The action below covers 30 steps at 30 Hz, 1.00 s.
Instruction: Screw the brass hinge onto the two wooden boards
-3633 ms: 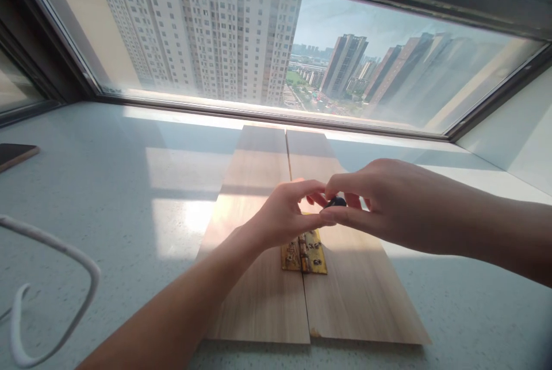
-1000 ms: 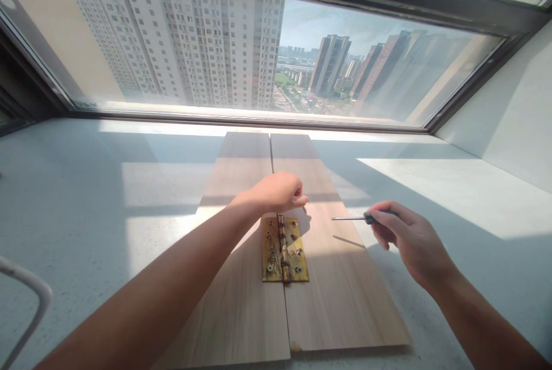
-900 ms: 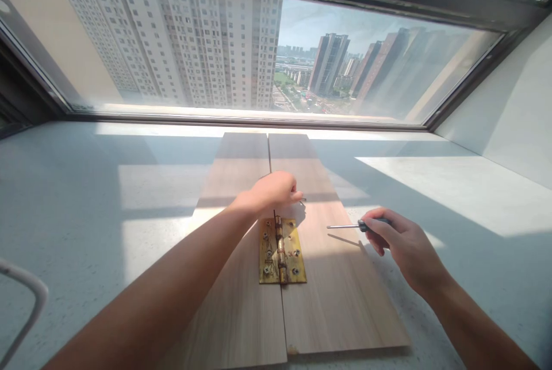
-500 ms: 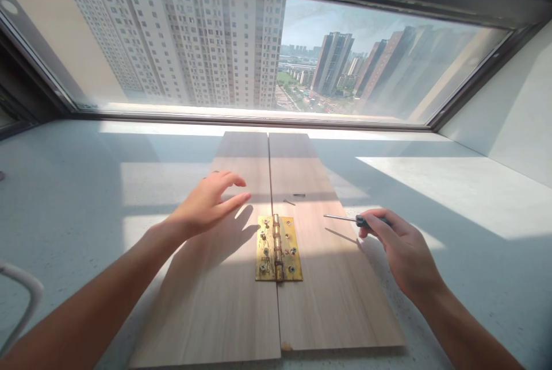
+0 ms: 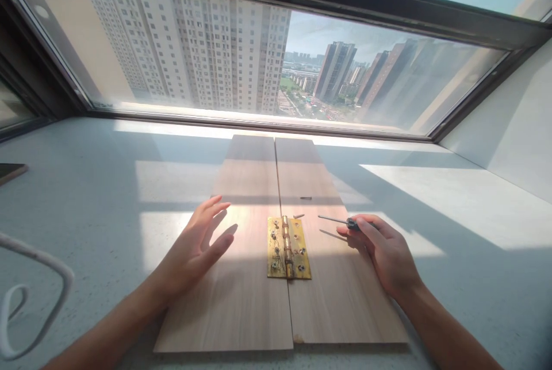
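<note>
Two wooden boards lie side by side on a pale counter, joined by a brass hinge with screws in it. My left hand rests open with fingers spread on the left board, just left of the hinge. My right hand is closed round a small screwdriver with a dark handle; its thin shaft points left towards the hinge, above the right board. Two loose screws lie on the right board beyond the hinge.
The speckled counter runs up to a wide window with tower blocks outside. A white cable loops at the near left. A dark flat object sits at the far left edge. A white wall rises at the right.
My left hand has let go of a screw beyond the hinge, drawn back left and opened onto the left board. My right hand has kept the screwdriver and moved slightly closer to the hinge.
</note>
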### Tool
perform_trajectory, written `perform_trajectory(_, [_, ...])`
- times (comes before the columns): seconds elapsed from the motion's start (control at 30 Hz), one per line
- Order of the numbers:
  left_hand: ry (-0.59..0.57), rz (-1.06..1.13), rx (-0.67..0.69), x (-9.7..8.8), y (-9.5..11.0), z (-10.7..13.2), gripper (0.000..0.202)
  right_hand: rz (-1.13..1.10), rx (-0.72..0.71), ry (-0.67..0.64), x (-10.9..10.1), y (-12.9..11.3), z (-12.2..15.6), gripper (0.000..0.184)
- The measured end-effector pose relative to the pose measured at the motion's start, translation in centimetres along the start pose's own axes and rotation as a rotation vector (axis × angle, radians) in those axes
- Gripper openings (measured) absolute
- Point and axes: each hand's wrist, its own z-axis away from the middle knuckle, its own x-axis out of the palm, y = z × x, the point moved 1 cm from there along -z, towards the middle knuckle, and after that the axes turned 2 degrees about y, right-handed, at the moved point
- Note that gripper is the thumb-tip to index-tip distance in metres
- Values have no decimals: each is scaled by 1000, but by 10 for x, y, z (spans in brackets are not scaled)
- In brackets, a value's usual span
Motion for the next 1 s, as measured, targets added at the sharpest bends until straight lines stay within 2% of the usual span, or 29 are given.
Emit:
perform_trajectory(0.33, [37, -89, 20, 6, -1, -2, 51, 5, 28, -62, -4, 3, -6, 45])
perform_trajectory(0.5, [92, -145, -12, 8, 2, -6, 49, 9, 28, -90, -2, 2, -4, 42])
perform_trajectory(0.73, [104, -125, 0, 8, 3, -3, 47, 39, 39, -129, -2, -1, -7, 36])
perform_trajectory(0.8, [96, -127, -10, 9, 2, -3, 46, 118, -27, -117, -3, -9, -4, 34])
perform_trajectory(0.87, [93, -121, -14, 9, 1, -3, 46, 269, -183, -103, -3, -23, 2, 31])
perform_trajectory(1.0, [85, -107, -15, 9, 2, -1, 46, 582, -415, -296, 10, -59, 22, 24])
